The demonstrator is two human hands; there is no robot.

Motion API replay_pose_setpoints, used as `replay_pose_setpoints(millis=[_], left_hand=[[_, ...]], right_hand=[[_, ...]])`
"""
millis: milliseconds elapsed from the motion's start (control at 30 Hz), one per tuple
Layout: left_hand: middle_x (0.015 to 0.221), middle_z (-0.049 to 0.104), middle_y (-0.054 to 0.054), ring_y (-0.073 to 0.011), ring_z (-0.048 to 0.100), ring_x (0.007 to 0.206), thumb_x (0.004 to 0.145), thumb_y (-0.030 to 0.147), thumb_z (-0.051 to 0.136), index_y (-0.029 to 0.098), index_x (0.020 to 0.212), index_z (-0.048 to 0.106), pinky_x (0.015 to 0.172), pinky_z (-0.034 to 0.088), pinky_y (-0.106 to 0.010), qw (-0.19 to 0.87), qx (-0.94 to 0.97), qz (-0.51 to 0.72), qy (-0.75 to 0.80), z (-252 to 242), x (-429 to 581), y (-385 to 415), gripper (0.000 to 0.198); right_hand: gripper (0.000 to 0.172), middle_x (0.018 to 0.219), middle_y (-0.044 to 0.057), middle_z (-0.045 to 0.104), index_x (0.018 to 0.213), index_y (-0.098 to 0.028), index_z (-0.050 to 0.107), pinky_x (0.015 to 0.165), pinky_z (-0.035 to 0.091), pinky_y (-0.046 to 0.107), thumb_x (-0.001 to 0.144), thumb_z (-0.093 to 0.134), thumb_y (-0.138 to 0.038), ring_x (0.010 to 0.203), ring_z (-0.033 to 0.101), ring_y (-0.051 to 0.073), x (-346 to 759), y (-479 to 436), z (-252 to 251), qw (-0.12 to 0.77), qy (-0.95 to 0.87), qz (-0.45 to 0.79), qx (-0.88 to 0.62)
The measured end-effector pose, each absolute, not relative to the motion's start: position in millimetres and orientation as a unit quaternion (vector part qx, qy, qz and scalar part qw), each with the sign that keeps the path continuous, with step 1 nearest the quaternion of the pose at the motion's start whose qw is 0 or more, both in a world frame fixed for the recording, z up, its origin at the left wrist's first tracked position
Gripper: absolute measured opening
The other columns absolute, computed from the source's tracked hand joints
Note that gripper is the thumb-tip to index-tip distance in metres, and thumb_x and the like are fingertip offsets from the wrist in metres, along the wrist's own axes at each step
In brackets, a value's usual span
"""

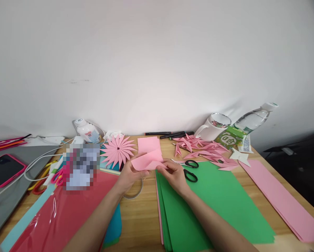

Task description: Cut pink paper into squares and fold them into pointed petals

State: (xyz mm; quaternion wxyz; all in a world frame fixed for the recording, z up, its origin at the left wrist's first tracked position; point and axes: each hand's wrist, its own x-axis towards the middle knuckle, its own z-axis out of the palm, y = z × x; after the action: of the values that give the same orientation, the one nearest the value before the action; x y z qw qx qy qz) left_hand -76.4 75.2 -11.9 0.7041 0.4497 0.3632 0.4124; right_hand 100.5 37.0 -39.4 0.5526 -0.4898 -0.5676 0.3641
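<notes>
Forearms (pixel 102 217), bare wood (pixel 140 224) between, pink paper (pixel 148 159) edge-held

- In front of you stands a plain, pale wall (pixel 157 63), filling the upper half of your view.
- To your left, it bears faint dark marks (pixel 79 81).
- Your table (pixel 138 224) is light wood with visible grain, its back edge close to the wall.
- Soft light reaches you, brightest mid-wall, dimmer towards the corners.
- Beyond the table's right edge, you face a dark area (pixel 301 171), too dim to make out.
</notes>
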Motion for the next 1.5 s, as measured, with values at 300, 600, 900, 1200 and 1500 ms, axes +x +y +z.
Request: replay_pose_setpoints(millis=[300,600,900,1200,1500], left_hand=[[0.075,0.072,-0.004,-0.0138,0.064,0.066,0.047,0.019,0.085,0.012,0.083,0.07,0.064,0.051,-0.024,0.646,0.391,0.487,0.438,-12.4,-71.3,76.0,0.04],[0.077,0.072,-0.006,-0.018,0.065,0.073,0.045,0.021,0.085,0.01,0.085,0.07,0.07,0.051,-0.028,0.631,0.395,0.487,0.458,-20.5,-69.7,75.2,0.044],[0.079,0.072,-0.006,-0.0168,0.065,0.073,0.051,0.026,0.084,0.012,0.087,0.07,0.068,0.05,-0.026,0.666,0.402,0.456,0.432,-18.8,-65.6,69.4,0.042],[0.066,0.071,-0.004,-0.0139,0.062,0.058,0.047,0.02,0.085,0.012,0.073,0.069,0.056,0.049,-0.023,0.658,0.39,0.446,0.465,-24.7,-63.1,66.4,0.032],[0.082,0.073,-0.007,-0.0202,0.067,0.075,0.049,0.023,0.084,0.013,0.081,0.069,0.071,0.052,-0.03,0.684,0.411,0.425,0.427,-18.7,-58.5,61.4,0.036]], right_hand=[[0.026,0.07,0.003,0.062,0.06,-0.019,0.065,0.062,0.043,0.027,0.075,0.067,-0.039,0.068,0.056,0.016,93.1,36.5,-38.5,0.562,-0.544,0.431,-0.451],[0.052,0.077,-0.003,0.064,0.097,-0.026,0.045,0.068,0.05,0.027,0.06,0.081,-0.028,0.073,0.063,0.015,86.7,33.5,-44.1,0.564,-0.419,0.586,-0.405],[0.036,0.084,0.005,0.072,0.088,-0.017,0.062,0.072,0.053,0.034,0.062,0.078,-0.036,0.079,0.068,0.021,86.4,31.5,-39.3,0.516,-0.413,0.592,-0.462],[0.039,0.09,0.005,0.071,0.088,-0.017,0.065,0.075,0.052,0.034,0.061,0.078,-0.041,0.079,0.066,0.02,88.8,27.6,-40.3,0.528,-0.423,0.588,-0.442],[0.038,0.064,0.002,0.067,0.068,-0.018,0.064,0.054,0.048,0.028,0.053,0.081,-0.048,0.057,0.058,0.016,92.1,25.2,-41.1,0.542,-0.389,0.544,-0.509]])
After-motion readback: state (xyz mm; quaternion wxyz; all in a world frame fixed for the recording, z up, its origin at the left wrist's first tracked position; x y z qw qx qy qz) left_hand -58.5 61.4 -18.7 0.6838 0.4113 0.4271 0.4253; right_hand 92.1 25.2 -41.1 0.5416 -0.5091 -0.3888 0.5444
